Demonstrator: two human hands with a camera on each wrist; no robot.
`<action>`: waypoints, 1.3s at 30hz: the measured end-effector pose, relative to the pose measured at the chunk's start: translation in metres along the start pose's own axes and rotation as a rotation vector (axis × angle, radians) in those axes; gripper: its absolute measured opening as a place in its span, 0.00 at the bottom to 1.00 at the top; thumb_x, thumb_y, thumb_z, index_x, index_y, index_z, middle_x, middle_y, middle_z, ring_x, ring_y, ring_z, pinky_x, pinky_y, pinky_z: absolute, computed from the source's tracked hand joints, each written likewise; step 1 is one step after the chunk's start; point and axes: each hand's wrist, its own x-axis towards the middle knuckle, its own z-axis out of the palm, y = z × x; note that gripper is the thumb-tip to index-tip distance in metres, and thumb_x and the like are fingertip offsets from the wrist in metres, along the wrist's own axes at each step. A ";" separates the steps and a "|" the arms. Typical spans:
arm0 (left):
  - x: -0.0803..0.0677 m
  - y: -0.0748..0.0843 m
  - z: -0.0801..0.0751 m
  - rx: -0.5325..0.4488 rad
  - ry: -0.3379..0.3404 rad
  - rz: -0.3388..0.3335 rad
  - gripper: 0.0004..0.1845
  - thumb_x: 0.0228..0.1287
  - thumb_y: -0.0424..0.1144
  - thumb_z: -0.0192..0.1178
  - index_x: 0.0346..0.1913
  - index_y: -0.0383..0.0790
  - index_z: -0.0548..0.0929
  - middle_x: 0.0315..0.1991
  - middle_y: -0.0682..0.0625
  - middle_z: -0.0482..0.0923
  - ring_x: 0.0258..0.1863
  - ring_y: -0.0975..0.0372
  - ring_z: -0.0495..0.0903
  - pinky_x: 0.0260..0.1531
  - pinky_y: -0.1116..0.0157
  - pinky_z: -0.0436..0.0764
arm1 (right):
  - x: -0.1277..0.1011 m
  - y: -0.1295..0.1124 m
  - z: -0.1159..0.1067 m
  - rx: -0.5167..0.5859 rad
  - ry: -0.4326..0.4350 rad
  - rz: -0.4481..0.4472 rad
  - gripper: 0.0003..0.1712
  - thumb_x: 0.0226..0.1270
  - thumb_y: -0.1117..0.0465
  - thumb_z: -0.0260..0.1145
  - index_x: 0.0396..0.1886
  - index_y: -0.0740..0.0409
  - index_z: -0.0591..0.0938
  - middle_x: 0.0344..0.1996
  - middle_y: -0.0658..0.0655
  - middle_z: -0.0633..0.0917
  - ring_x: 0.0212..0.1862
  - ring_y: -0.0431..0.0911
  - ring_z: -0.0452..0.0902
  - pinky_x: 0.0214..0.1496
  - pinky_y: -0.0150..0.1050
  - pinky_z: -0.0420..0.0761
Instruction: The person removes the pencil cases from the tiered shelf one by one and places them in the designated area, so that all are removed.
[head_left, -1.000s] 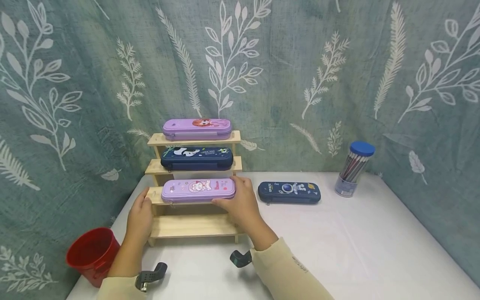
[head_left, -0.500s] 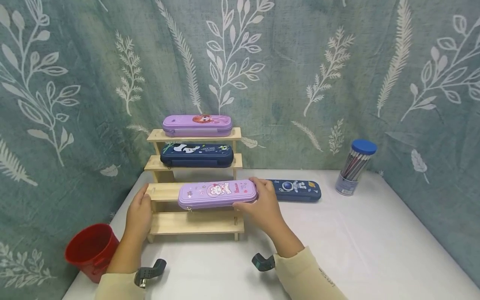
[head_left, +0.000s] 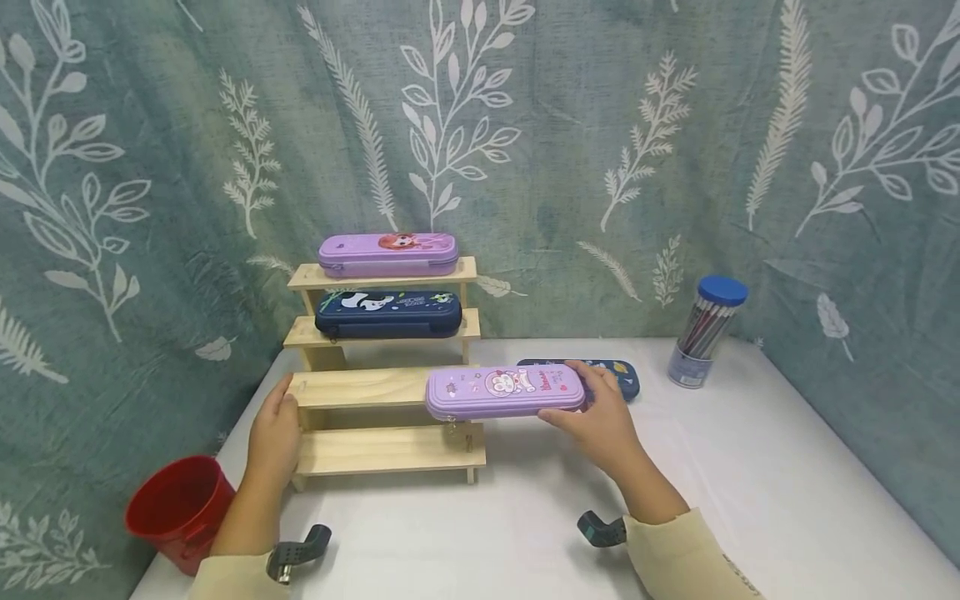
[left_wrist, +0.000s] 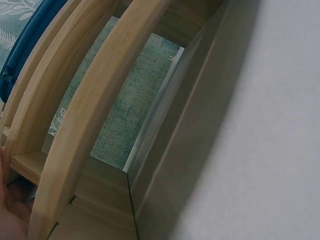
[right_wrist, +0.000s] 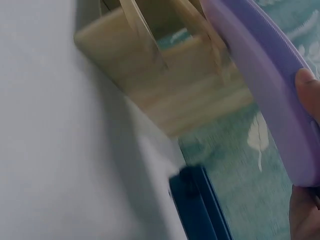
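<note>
From my feed, right hand [head_left: 603,425] fingers pinch one end of the purple pencil case [head_left: 505,392], which hangs half off the wooden rack [head_left: 360,388]. End-only grip, so it could tip. Left hand [head_left: 276,433] fingers rest flat against the rack's side.

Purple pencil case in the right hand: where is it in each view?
Head: purple pencil case centre frame, gripped by the right hand, overhanging the wooden rack's right end.
Left wrist: not in it; only rack slats and a blue case edge.
Right wrist: upper right, a purple slab under the thumb.
Shared landmark: the wooden rack.
</note>
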 end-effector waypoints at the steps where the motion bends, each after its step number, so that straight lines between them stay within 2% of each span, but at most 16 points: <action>1: 0.000 0.000 0.000 -0.003 -0.001 0.000 0.32 0.83 0.54 0.29 0.85 0.57 0.54 0.85 0.50 0.51 0.85 0.49 0.47 0.83 0.41 0.47 | 0.000 0.004 -0.006 0.001 0.001 0.003 0.59 0.47 0.37 0.85 0.77 0.50 0.71 0.71 0.60 0.68 0.67 0.54 0.68 0.69 0.49 0.74; 6: 0.000 -0.001 0.000 -0.003 0.004 -0.001 0.32 0.83 0.54 0.28 0.85 0.58 0.54 0.85 0.50 0.52 0.85 0.49 0.47 0.83 0.41 0.47 | -0.001 0.023 -0.031 -0.006 0.014 0.027 0.60 0.49 0.35 0.83 0.79 0.52 0.69 0.72 0.62 0.66 0.66 0.56 0.68 0.70 0.50 0.71; 12: 0.001 -0.001 0.000 -0.016 0.002 0.015 0.32 0.83 0.54 0.29 0.85 0.56 0.54 0.85 0.50 0.52 0.85 0.50 0.47 0.83 0.42 0.47 | -0.002 0.041 -0.052 -0.029 0.026 0.065 0.60 0.54 0.36 0.82 0.81 0.53 0.66 0.74 0.65 0.65 0.74 0.63 0.62 0.76 0.65 0.62; 15: 0.001 -0.002 -0.001 -0.014 0.006 0.018 0.32 0.83 0.53 0.29 0.85 0.56 0.54 0.85 0.49 0.52 0.85 0.50 0.47 0.83 0.42 0.47 | -0.001 0.050 -0.058 -0.056 0.029 0.083 0.61 0.54 0.35 0.81 0.81 0.55 0.65 0.73 0.66 0.66 0.75 0.64 0.61 0.77 0.67 0.61; 19: 0.001 -0.003 -0.001 -0.016 0.009 0.020 0.31 0.84 0.53 0.29 0.85 0.56 0.55 0.85 0.49 0.52 0.85 0.50 0.47 0.83 0.42 0.47 | 0.002 0.067 -0.063 -0.112 0.027 0.106 0.62 0.55 0.34 0.80 0.80 0.60 0.65 0.72 0.68 0.67 0.74 0.65 0.63 0.78 0.67 0.60; 26: -0.001 -0.001 0.001 -0.033 -0.005 0.003 0.31 0.84 0.53 0.29 0.85 0.58 0.54 0.85 0.51 0.51 0.85 0.50 0.46 0.83 0.42 0.47 | 0.002 0.091 -0.069 -0.157 0.002 0.139 0.62 0.54 0.33 0.80 0.79 0.62 0.66 0.72 0.72 0.66 0.75 0.68 0.61 0.78 0.68 0.59; 33: -0.003 0.000 0.001 -0.015 -0.005 0.010 0.32 0.83 0.54 0.29 0.85 0.58 0.54 0.85 0.51 0.51 0.85 0.50 0.46 0.83 0.42 0.46 | -0.002 0.105 -0.071 -0.158 -0.054 0.214 0.68 0.50 0.30 0.80 0.81 0.63 0.63 0.73 0.73 0.64 0.75 0.69 0.60 0.79 0.70 0.57; 39: -0.004 -0.001 0.000 -0.023 -0.002 0.007 0.32 0.83 0.54 0.29 0.85 0.58 0.54 0.85 0.51 0.51 0.85 0.51 0.47 0.83 0.43 0.47 | -0.003 0.110 -0.071 -0.176 -0.081 0.234 0.67 0.53 0.31 0.79 0.81 0.65 0.62 0.74 0.77 0.62 0.77 0.73 0.55 0.80 0.70 0.54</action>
